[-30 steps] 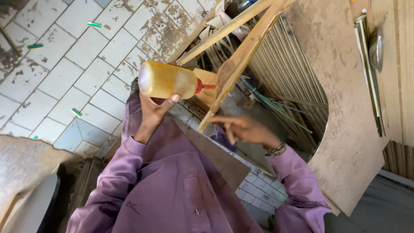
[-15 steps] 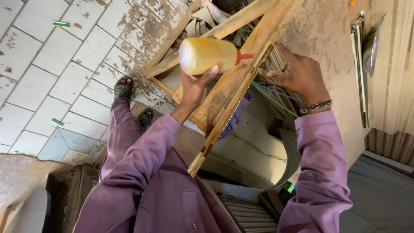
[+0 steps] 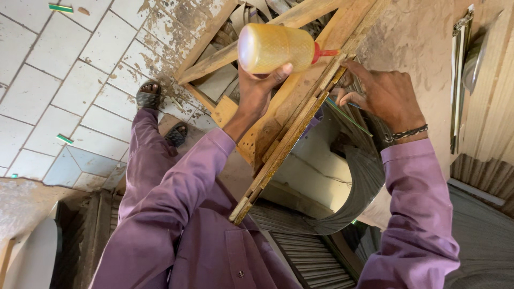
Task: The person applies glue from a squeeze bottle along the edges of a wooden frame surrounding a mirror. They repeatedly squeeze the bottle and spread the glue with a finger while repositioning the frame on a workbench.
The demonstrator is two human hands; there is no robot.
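**Glue bottle tipped at the frame edge**

Your left hand is raised, forearm stretched away from you, its grip wrapped around the base of a translucent yellow plastic squeeze bottle with a red nozzle. The bottle lies nearly level, nozzle pointing at the rough, glue-stained wooden frame strip that runs diagonally before you. Your right hand, wrist wearing a dark braided band, rests on the strip's upper end, fingers curled loosely, holding nothing. A curved mirror pane sits beside the strip. Pale square floor tiles lie below.
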